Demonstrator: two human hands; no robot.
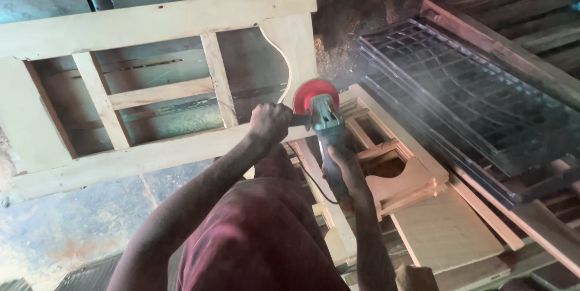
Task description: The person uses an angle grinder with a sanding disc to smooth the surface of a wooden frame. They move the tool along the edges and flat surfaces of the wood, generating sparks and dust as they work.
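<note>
A pale wooden frame (151, 22) with slats and a curved end piece stands on edge across the left and centre. I hold an angle grinder (326, 125) with a red sanding disc (315, 95) against the frame's lower right corner. My left hand (270, 122) grips the grinder's side handle. Behind it, my right hand (343, 167) wraps the grinder's grey-green body. Fine dust drifts up to the right of the disc. The grinder's black cord (308, 173) hangs down toward my dark red shorts.
More pale wooden frames and boards (411, 182) are stacked at right under the grinder. A dark metal grille (465, 98) in a wooden frame leans at far right. Worn concrete floor (72, 224) with sawdust lies at lower left.
</note>
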